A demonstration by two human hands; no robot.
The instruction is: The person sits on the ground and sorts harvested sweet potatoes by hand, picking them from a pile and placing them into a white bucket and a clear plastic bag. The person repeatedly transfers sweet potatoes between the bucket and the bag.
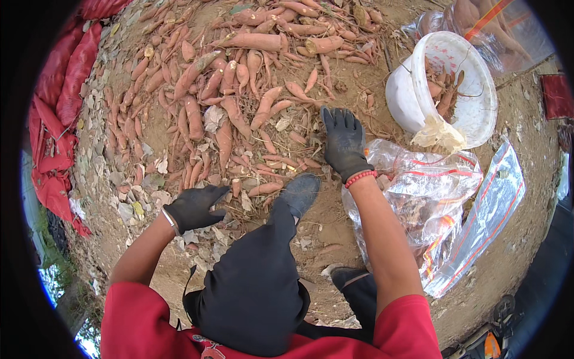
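Sweet potatoes (pixel 250 41) of many sizes lie spread over dirt and dry leaves. My left hand (pixel 196 207), in a black glove, is low over small roots and leaves left of my shoe, fingers apart and holding nothing visible. My right hand (pixel 345 142), also gloved, reaches to the pile's right edge, fingers stretched with slightly curved tips, nothing seen in it. Beside it lie crumpled clear plastic bags with red stripes (pixel 431 188). Above these, a white bucket (pixel 402 105) tipped on its side contains some sweet potatoes (pixel 442 91).
Red mesh sacks (pixel 78 72) line the left edge. A filled clear bag (pixel 502 33) lies at the top right, above a red object (pixel 555 96) at the rim. My dark shoe (pixel 302 192) stands at the pile's near edge. Part of a dark wheeled thing (pixel 502 317) shows bottom right.
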